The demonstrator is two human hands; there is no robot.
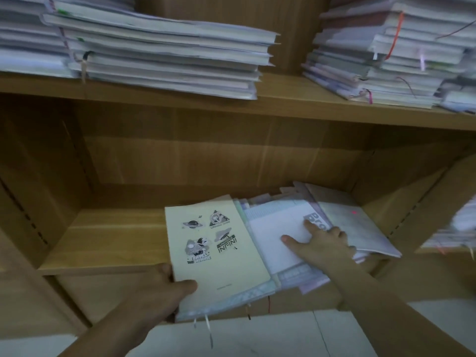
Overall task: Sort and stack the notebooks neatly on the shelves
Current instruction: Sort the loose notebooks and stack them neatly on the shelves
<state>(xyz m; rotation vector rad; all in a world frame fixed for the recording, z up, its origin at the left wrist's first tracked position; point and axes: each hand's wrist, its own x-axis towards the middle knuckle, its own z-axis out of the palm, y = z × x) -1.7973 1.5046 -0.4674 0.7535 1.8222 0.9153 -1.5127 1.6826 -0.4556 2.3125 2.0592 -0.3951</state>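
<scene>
A cream notebook [221, 256] with space stickers tops a small pile that overhangs the front edge of the lower shelf [108, 243]. My left hand [164, 287] grips the pile's near left corner, thumb on the cream cover. To the right lies a slanted heap of notebooks, a white notebook [273, 235] uppermost. My right hand [319, 243] lies flat on it with fingers spread. A pale notebook [360, 230] with a red dot lies further right.
The upper shelf [283, 99] carries two tall stacks of notebooks, one at left [154, 55] and one at right [391, 60]. The left half of the lower shelf is bare wood. More notebooks [453, 235] show in the compartment to the right. Pale floor below.
</scene>
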